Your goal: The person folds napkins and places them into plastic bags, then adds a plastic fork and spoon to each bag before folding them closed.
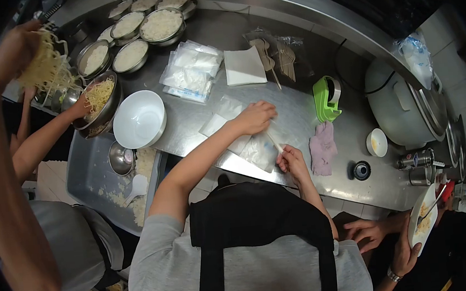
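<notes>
One black apron point(261, 212); right hand point(293, 161) pinching one pale stick point(274, 142); left hand point(255, 117), fingers curled.

The right hand point(292, 159) grips a slim, pale stick-shaped item point(273, 141). The left hand point(255, 117) is over clear, crinkled plastic point(258, 153) on the steel counter point(181, 134)

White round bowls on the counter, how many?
2. Large white bowl at the near edge, beside the grey tub; small white bowl between pink cloth and big pot.
</notes>
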Available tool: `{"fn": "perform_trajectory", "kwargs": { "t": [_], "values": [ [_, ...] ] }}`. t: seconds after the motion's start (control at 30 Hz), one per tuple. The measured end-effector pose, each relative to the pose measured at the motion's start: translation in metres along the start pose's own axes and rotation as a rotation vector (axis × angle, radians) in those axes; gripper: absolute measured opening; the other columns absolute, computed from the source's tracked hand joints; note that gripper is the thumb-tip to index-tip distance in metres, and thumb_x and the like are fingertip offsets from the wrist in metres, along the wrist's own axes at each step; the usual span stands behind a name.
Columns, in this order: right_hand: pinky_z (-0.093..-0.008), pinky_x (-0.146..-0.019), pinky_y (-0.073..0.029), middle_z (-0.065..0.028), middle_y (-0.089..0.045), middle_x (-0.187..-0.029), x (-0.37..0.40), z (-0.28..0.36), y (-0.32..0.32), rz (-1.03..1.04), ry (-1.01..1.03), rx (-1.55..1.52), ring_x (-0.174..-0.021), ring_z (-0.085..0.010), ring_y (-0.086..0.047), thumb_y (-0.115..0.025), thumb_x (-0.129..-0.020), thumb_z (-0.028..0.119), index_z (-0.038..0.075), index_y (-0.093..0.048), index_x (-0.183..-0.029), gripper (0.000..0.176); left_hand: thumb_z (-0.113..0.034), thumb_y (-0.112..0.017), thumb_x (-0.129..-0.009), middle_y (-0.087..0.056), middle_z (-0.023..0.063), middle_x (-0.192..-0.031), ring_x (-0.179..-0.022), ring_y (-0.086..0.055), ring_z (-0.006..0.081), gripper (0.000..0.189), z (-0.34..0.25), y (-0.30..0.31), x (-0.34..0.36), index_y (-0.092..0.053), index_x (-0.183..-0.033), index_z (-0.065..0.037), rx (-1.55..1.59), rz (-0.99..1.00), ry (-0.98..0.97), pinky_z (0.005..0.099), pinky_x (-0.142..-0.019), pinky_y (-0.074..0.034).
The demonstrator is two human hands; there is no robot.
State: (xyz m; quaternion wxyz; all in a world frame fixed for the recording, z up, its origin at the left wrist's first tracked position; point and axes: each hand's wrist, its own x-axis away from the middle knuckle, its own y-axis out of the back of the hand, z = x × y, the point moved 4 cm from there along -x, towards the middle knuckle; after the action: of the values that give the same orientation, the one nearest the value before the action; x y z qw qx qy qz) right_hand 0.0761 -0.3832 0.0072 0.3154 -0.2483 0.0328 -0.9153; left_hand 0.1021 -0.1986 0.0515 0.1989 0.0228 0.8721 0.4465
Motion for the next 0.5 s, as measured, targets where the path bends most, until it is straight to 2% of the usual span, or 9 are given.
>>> {"fn": "perform_trajectory", "kwargs": {
  "t": [0.03, 0.07, 0.13, 0.17, 0.23, 0.3, 0.4, 0.47, 0.5],
  "values": [
    [-0.0179, -0.036, -0.030, -0.0028, -0.055, -0.062, -0.001, 0.003, 0.000, 0.013, 0.009, 0.014, -0.041, -0.0045, -0.041, -0.040, -0.089, 0.008, 0.001, -0.054, -0.086, 0.016, -0.009, -0.051, -0.069, -0.056, 0.0119, -0.104, -0.100, -0.049, 0.0290, 0.023, 0.006, -0.008, -0.008, -0.060, -0.090, -0.004, -0.063, 0.232, -0.023, 0.0387, -0.088, -0.039],
    [-0.0179, -0.036, -0.030, -0.0028, -0.055, -0.062, -0.003, 0.008, 0.000, 0.011, 0.021, 0.020, -0.041, -0.0045, -0.041, -0.040, -0.089, 0.008, 0.001, -0.054, -0.086, 0.016, -0.009, -0.051, -0.069, -0.056, 0.0119, -0.104, -0.100, -0.049, 0.0290, 0.023, 0.011, -0.007, -0.016, -0.060, -0.090, -0.004, -0.068, 0.224, -0.033, 0.0387, -0.088, -0.039],
    [-0.0176, -0.037, -0.030, -0.0025, -0.055, -0.061, -0.002, 0.016, -0.001, -0.022, 0.063, 0.062, -0.041, -0.0044, -0.042, -0.042, -0.088, 0.009, 0.000, -0.055, -0.088, 0.016, -0.011, -0.053, -0.070, -0.060, 0.0119, -0.091, -0.093, -0.053, 0.0279, 0.016, 0.012, -0.013, -0.027, -0.060, -0.082, -0.002, 0.029, 0.512, -0.005, 0.0357, -0.081, -0.042],
    [-0.0176, -0.037, -0.030, -0.0025, -0.055, -0.061, -0.003, 0.019, -0.004, -0.038, 0.071, 0.055, -0.041, -0.0044, -0.042, -0.042, -0.088, 0.009, 0.000, -0.055, -0.088, 0.016, -0.011, -0.053, -0.070, -0.060, 0.0119, -0.091, -0.093, -0.053, 0.0279, 0.016, 0.014, -0.009, -0.026, -0.060, -0.082, -0.002, 0.028, 0.520, -0.022, 0.0357, -0.081, -0.042],
    [-0.0175, -0.037, -0.030, -0.0015, -0.056, -0.061, 0.001, 0.028, -0.001, -0.045, 0.064, 0.105, -0.042, -0.0039, -0.042, -0.046, -0.087, 0.010, 0.000, -0.057, -0.093, 0.016, -0.015, -0.055, -0.070, -0.060, 0.0127, -0.072, -0.073, -0.057, 0.0250, 0.014, 0.011, 0.006, -0.034, -0.060, -0.074, -0.002, 0.334, 0.410, -0.014, 0.0342, -0.067, -0.045],
    [-0.0171, -0.037, -0.030, -0.0004, -0.055, -0.059, -0.001, 0.027, 0.002, -0.049, 0.105, 0.090, -0.042, -0.0030, -0.042, -0.048, -0.087, 0.012, 0.000, -0.059, -0.091, 0.017, -0.016, -0.057, -0.072, -0.060, 0.0121, -0.072, -0.066, -0.057, 0.0231, 0.016, 0.006, 0.016, -0.036, -0.059, -0.076, -0.001, 0.383, 0.382, -0.015, 0.0321, -0.062, -0.044],
    [-0.0177, -0.039, -0.030, 0.0010, -0.054, -0.058, 0.001, 0.030, -0.001, -0.051, 0.118, 0.198, -0.043, -0.0034, -0.041, -0.048, -0.087, 0.013, 0.000, -0.060, -0.089, 0.017, -0.014, -0.056, -0.078, -0.058, 0.0066, -0.072, -0.068, -0.052, 0.0155, 0.014, -0.008, 0.027, -0.037, -0.056, -0.077, 0.000, 0.448, 0.456, -0.002, 0.0287, -0.063, -0.042],
    [-0.0275, -0.046, -0.038, -0.0067, -0.055, -0.056, 0.004, 0.044, -0.006, 0.003, 0.280, 0.398, -0.049, -0.0145, -0.052, -0.047, -0.083, 0.013, 0.000, -0.061, -0.084, 0.019, -0.014, -0.056, -0.080, -0.056, 0.0024, -0.071, -0.067, -0.049, 0.0103, 0.014, -0.015, 0.034, -0.043, -0.055, -0.078, 0.000, 0.454, 0.433, 0.037, 0.0256, -0.062, -0.041],
    [-0.0275, -0.046, -0.038, -0.0067, -0.055, -0.056, 0.007, 0.052, -0.006, -0.028, 0.278, 0.391, -0.049, -0.0145, -0.052, -0.047, -0.083, 0.013, 0.000, -0.061, -0.084, 0.019, -0.014, -0.056, -0.080, -0.056, 0.0024, -0.071, -0.067, -0.049, 0.0103, 0.014, -0.023, 0.037, -0.045, -0.055, -0.078, 0.000, 0.462, 0.454, 0.015, 0.0256, -0.062, -0.041]
  ]
}}
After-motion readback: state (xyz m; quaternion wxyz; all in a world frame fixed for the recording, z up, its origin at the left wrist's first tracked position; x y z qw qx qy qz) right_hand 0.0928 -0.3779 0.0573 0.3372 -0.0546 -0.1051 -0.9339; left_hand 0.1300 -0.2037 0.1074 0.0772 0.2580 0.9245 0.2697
